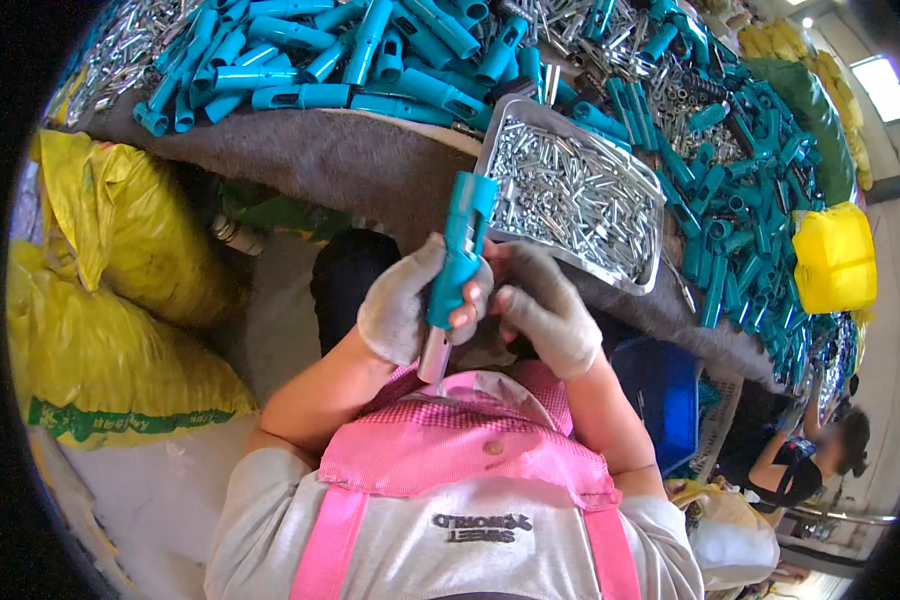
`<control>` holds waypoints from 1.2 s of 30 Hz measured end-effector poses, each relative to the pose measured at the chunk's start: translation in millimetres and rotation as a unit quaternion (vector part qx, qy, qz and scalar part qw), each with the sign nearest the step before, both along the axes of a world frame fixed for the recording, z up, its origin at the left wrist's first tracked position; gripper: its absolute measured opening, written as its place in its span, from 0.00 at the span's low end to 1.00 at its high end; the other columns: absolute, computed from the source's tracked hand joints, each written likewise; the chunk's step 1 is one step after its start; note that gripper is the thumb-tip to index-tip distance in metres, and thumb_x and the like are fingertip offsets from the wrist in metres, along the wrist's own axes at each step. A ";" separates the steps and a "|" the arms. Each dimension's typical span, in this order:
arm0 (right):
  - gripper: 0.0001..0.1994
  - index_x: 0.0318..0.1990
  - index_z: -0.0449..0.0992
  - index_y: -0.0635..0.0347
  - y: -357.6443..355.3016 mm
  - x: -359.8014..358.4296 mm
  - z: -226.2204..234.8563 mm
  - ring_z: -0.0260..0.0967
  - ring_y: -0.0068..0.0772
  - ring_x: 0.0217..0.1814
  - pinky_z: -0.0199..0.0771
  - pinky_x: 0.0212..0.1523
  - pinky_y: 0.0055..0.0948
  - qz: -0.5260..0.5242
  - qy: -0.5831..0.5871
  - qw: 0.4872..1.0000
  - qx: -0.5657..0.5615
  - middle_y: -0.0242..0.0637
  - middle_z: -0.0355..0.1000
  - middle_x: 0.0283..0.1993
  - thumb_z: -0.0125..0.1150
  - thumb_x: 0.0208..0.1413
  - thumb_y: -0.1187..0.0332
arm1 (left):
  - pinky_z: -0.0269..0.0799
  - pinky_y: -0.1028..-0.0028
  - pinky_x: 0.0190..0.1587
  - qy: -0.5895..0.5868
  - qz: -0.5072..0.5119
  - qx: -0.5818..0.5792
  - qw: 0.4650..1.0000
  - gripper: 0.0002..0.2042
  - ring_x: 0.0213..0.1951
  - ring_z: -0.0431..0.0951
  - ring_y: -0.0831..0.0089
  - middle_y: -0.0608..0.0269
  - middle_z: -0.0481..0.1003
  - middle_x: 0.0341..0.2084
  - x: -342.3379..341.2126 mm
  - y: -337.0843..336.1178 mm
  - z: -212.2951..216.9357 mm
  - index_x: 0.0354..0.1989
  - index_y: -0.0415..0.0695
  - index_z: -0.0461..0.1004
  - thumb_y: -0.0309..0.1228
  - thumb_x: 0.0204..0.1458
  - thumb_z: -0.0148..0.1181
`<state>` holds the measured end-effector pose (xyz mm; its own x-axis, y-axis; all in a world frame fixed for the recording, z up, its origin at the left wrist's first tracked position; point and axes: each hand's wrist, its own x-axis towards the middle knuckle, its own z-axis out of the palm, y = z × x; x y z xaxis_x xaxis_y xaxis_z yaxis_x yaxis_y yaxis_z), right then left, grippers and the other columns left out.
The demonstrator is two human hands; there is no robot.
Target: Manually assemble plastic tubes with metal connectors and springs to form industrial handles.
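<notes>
My gloved left hand is wrapped round a teal tubular housing, held tilted upright in front of my chest. A slot is cut in the upper part of this housing, and a bare silver metal tube end sticks out at its bottom. Close on the right of it is my gloved right hand, fingers curled and pinched together beside the housing. What those fingers hold, if anything, is hidden. Just beyond the hands, a metal tray full of small silver pins rests at the table edge.
Teal housings are heaped across the table, with loose metal parts among them. A yellow plastic container stands at the right. Yellow sacks fill the left floor. A blue crate sits below the table; another person is at the far right.
</notes>
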<state>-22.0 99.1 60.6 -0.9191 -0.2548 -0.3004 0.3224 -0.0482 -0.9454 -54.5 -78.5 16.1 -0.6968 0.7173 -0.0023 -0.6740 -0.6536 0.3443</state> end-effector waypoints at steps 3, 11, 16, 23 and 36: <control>0.23 0.56 0.58 0.65 -16.6 9.2 -32.2 0.65 0.21 0.43 0.71 0.40 0.23 0.164 0.127 0.977 0.056 0.37 0.67 0.44 0.56 0.56 0.68 | 0.63 0.78 0.29 0.009 0.096 -0.009 0.995 0.24 0.28 0.67 0.77 0.63 0.66 0.30 -5.6 0.0 9.7 0.52 0.41 0.60 0.47 0.56 0.49; 0.18 0.45 0.62 0.63 -46.8 -9.9 -24.6 0.70 0.57 0.34 0.71 0.34 0.46 0.152 0.184 0.884 0.402 0.54 0.71 0.34 0.55 0.53 0.61 | 0.65 0.73 0.38 0.146 0.302 -0.094 0.937 0.25 0.33 0.68 0.73 0.58 0.67 0.33 -12.6 -3.8 8.7 0.51 0.37 0.60 0.48 0.56 0.49; 0.13 0.44 0.74 0.55 -3.4 -100.2 29.5 0.72 0.51 0.35 0.72 0.37 0.42 0.047 0.276 0.824 0.492 0.50 0.73 0.33 0.53 0.54 0.62 | 0.60 0.79 0.28 -0.080 0.224 0.014 0.971 0.20 0.26 0.64 0.76 0.64 0.65 0.30 -28.5 -25.8 0.7 0.50 0.43 0.62 0.46 0.60 0.42; 0.20 0.46 0.74 0.57 48.1 -238.3 19.5 0.69 0.42 0.47 0.68 0.48 0.35 0.063 0.257 0.723 0.638 0.47 0.72 0.39 0.57 0.52 0.53 | 0.56 0.79 0.17 -0.088 0.102 -0.178 0.975 0.17 0.18 0.63 0.78 0.64 0.66 0.22 -9.4 -27.8 1.1 0.46 0.44 0.63 0.44 0.60 0.40; 0.15 0.49 0.62 0.63 52.0 -73.3 46.3 0.68 0.21 0.25 0.65 0.18 0.16 -0.052 0.211 0.966 0.142 0.37 0.69 0.34 0.49 0.60 0.63 | 0.69 0.70 0.34 0.440 0.193 -0.535 0.695 0.15 0.28 0.74 0.67 0.56 0.72 0.26 -19.9 -14.9 16.0 0.38 0.37 0.67 0.30 0.45 0.63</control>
<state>-95.4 151.0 106.9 -0.9912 -0.1172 0.0617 -0.0866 0.2212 -0.9714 -74.4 -93.4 32.2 -0.9062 0.3918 0.1591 0.2599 0.2193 0.9404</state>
